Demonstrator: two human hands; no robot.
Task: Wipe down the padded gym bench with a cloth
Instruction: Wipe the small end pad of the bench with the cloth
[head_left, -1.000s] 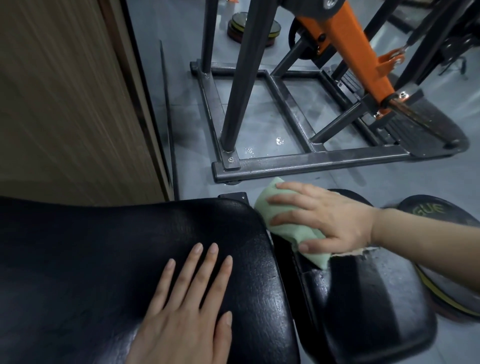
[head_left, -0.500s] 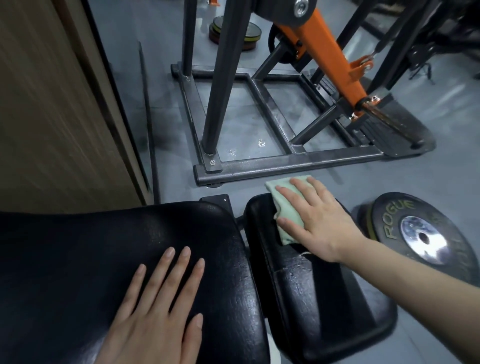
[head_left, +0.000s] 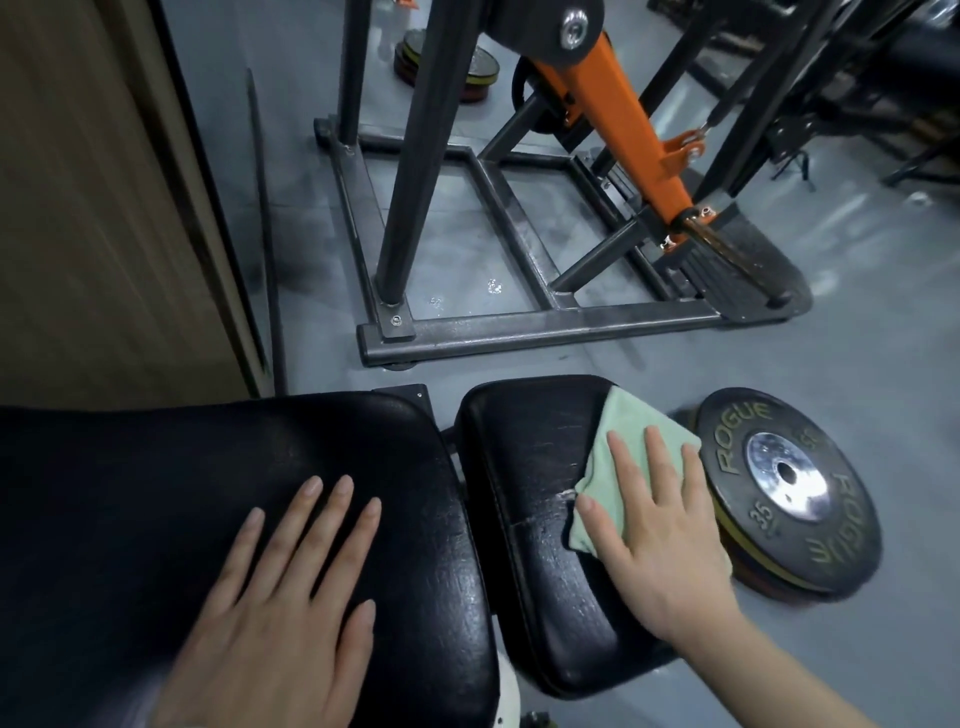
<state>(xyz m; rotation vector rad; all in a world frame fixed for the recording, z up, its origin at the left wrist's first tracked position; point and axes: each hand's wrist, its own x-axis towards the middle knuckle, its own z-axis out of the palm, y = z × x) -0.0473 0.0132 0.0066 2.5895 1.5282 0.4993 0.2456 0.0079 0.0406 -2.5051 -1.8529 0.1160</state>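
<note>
Grey gym floor (head_left: 857, 649) lay under black padded bench. Wiping looked mid-way: small seat pad (head_left: 530, 519) under way, long back pad (head_left: 182, 493) showed no sign either way. Green cloth (head_left: 628, 457) lay on seat pad's right edge. Right hand (head_left: 660, 530) pressed cloth, fingers straight, spread. Left hand (head_left: 291, 613) rested flat on back pad, fingers straight.

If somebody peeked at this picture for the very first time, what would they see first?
Probably the pale green cloth, pressed flat by the right hand on the right side of the small black seat pad. Next, the left hand resting flat on the big black pad beside it. Behind, a bright orange arm stands out on the dark steel machine, and a black ROGUE weight plate lies on the floor at right.
</note>
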